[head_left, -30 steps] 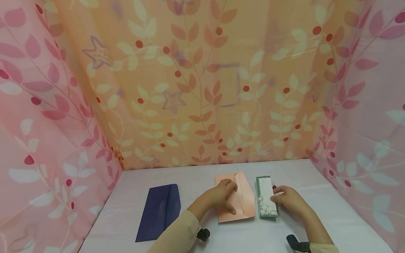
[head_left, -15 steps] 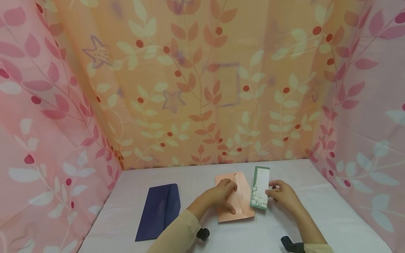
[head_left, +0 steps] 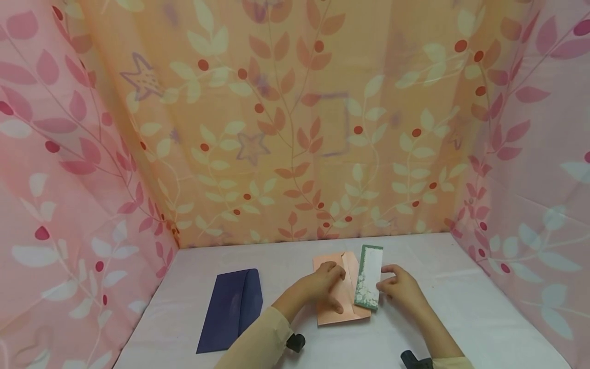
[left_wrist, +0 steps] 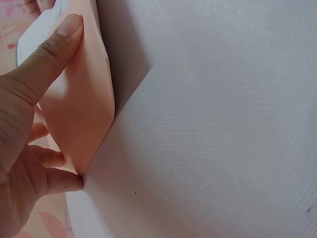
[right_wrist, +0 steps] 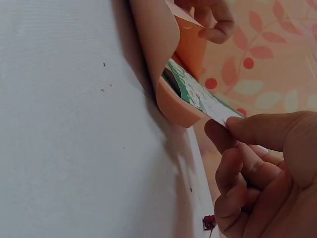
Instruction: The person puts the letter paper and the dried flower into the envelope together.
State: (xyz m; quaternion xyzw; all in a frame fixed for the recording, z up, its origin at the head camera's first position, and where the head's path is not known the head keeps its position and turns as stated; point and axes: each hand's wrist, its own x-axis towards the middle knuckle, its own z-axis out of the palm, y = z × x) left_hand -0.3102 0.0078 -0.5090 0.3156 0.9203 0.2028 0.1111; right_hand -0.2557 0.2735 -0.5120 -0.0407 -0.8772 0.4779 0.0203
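Observation:
A peach envelope [head_left: 329, 287] lies on the white-covered table, its flap toward the right. My left hand [head_left: 320, 284] grips it, thumb on its face near the lower edge and fingers bent over its upper part. In the right wrist view the envelope's mouth [right_wrist: 190, 44] gapes. One end of a green-edged card [head_left: 370, 274], white with pale flowers, sits in that mouth. My right hand [head_left: 403, 289] pinches the card's right side between thumb and index finger; the other fingers curl below, as the right wrist view [right_wrist: 262, 168] shows.
A dark blue envelope [head_left: 230, 310] lies to the left of my left forearm. A small dark red object [right_wrist: 209, 222] shows beside my right hand in the right wrist view. Patterned cloth [head_left: 295, 128] walls the back and both sides of the table.
My right hand has lifted the card off the table at the right and carried it left onto the peach envelope's flap side. My left hand has stayed in place.

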